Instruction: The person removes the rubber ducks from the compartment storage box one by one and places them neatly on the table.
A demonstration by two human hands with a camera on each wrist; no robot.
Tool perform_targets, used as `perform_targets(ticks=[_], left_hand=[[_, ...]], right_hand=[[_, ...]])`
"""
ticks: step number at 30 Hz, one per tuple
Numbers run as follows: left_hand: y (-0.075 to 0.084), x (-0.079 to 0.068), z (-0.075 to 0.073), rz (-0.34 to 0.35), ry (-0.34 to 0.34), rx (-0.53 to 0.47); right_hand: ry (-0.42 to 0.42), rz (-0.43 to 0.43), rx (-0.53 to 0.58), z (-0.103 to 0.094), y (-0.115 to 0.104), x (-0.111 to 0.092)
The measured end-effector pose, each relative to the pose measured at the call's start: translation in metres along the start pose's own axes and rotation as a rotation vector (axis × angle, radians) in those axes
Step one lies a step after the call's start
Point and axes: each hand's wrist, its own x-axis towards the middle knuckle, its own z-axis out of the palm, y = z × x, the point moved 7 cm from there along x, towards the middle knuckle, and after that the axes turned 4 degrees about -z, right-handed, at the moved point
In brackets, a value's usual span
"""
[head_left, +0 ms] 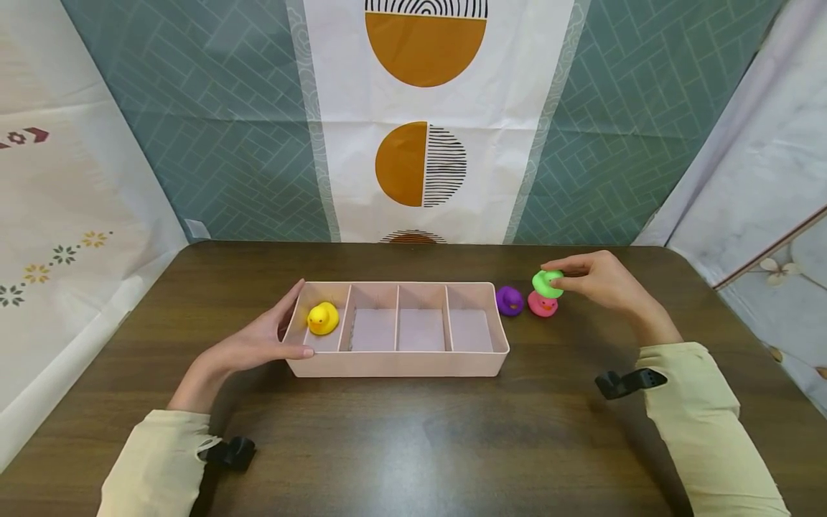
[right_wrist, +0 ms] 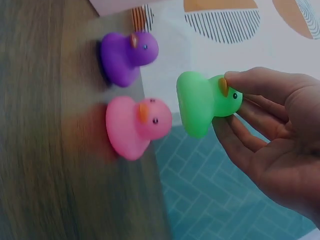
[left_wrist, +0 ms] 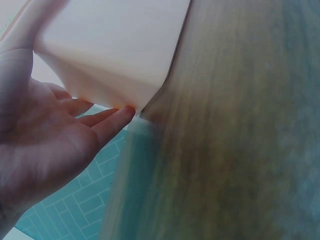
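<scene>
Green toy duck aloft, pinched in the right grip!
It's just above the pink toy duck; left grip holds the pale-pink divided tray by its left end, brown wooden surface broad before its front edge.

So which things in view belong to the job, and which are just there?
Job, apparently:
green duck, in right grip
divided tray, in left grip
yellow duck, in tray's leftmost compartment
pink duck, purple duck

Just there:
table
patterned backdrop
left wrist camera, right wrist camera
</scene>
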Motion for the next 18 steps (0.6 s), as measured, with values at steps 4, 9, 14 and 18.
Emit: perform_targets(ticks=[4, 9, 14, 18], left_hand=[[0.0, 0.001, 0.001, 0.003, -0.001, -0.004], [0.0, 0.001, 0.001, -0.004, -0.001, -0.005], [0.0, 0.0, 0.0, -0.01, 0.002, -0.004], [0.0, 0.0, 0.0, -0.009, 0.001, -0.005]], right_hand=[[0.002, 0.014, -0.002, -0.005, 0.008, -0.004], [0.013, 0.027, -0.023, -0.011, 0.018, -0.007], [0.007, 0.058, -0.025, -0.012, 0.029, -0.009], [-0.008, 0.09, 0.0, -0.011, 0.039, -0.012]])
